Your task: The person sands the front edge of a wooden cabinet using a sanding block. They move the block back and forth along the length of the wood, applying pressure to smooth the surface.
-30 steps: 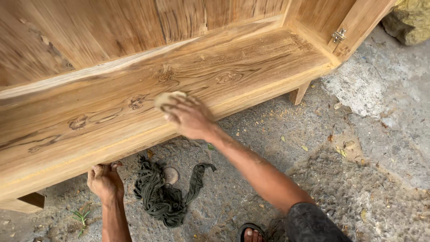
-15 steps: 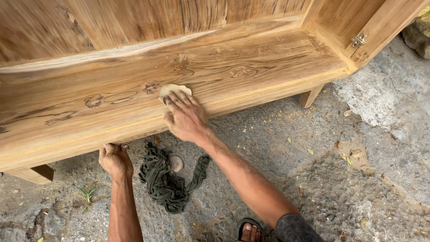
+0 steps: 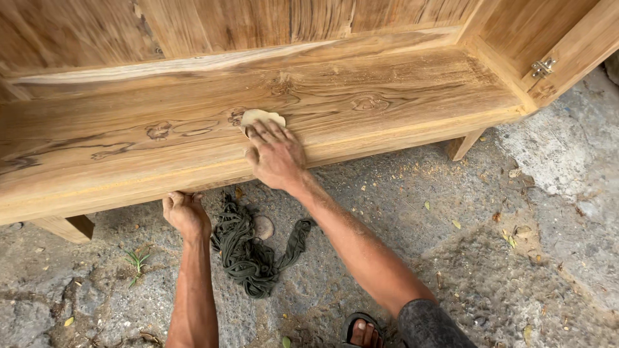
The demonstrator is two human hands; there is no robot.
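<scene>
At the bottom of the frame a sandalled foot (image 3: 362, 332) stands on rough concrete ground (image 3: 516, 277), open to the right. Left of centre a dark green rag (image 3: 248, 254) lies crumpled on it. Just above, the left hand (image 3: 186, 212) curls shut around the front lower edge of the wooden cabinet (image 3: 400, 109). Farther up, at centre, the right hand (image 3: 276, 154) presses flat, fingers spread, on a pale sanding pad (image 3: 259, 116) on the cabinet's bottom board; bare wood runs either side. A metal hinge (image 3: 543, 67) sits upper right.

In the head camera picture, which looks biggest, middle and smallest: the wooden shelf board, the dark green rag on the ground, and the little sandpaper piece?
1. Wooden shelf board, by far the largest.
2. Dark green rag.
3. Sandpaper piece, partly hidden under the right hand.
</scene>
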